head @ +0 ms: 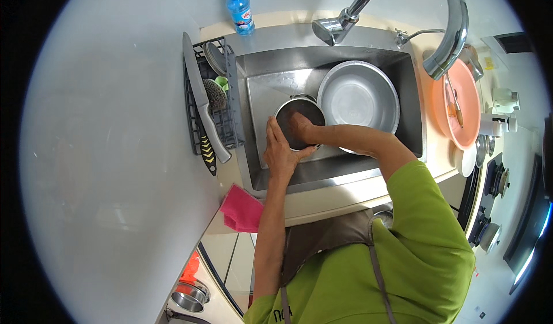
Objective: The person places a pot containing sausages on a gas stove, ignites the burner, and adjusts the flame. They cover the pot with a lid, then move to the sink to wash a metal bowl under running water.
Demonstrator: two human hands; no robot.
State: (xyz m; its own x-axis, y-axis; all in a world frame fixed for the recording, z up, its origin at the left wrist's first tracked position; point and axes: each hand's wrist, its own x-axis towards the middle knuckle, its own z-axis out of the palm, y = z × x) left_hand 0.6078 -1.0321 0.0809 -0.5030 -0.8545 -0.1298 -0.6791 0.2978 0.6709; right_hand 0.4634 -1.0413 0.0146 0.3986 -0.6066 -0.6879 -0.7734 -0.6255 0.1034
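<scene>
A round pot with a dark inside [286, 130] stands in the left half of the stainless steel sink [259, 175]. My left hand [280, 151] grips the pot's rim on its near left side, thumb along the near edge. Down inside the pot is my right hand [302, 127]; its fingers are hard to make out against the dark interior, and whether they hold anything is hidden. Touching or close beside the pot, a wide metal basin [356, 99] fills the sink's right half, with my right forearm crossing over its near edge.
A wire rack [235, 108] with a knife [201, 90] and a scourer [215, 94] borders the sink's left. Above hangs the chrome faucet [335, 28]. A blue bottle [240, 13] stands behind, a pink cloth [243, 209] lies front left, and a peach basin [471, 103] is at right.
</scene>
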